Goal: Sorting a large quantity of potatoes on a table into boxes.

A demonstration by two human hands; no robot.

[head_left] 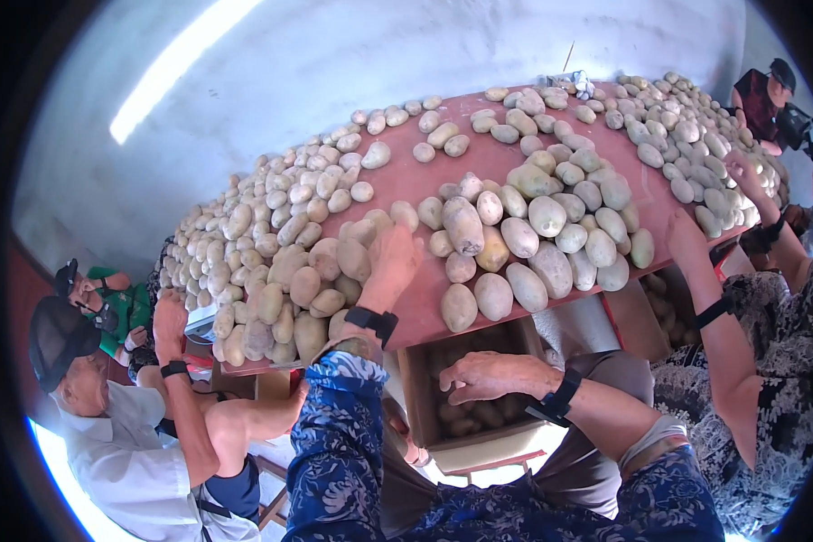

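My left hand (394, 264) reaches over the red tabletop (406, 318), at the edge of a heap of potatoes (305, 285). One pale potato (405, 215) sits right at its fingertips; the fingers are mostly hidden behind the back of the hand, so a grip cannot be made out. Lower down, my right hand (499, 376) hovers over an open cardboard box (479, 441) between my knees, fingers loosely stretched and nothing in them. Potatoes (488, 414) lie inside that box, partly shaded. Another potato pile (547, 217) stands on the table in front of me.
More potatoes cover the table's far left (235, 217) and right (686, 135). A co-worker in a white shirt (126, 452) sits close on my left, another in a patterned top (786, 361) on my right. A second box of potatoes (664, 312) stands under the table's right side.
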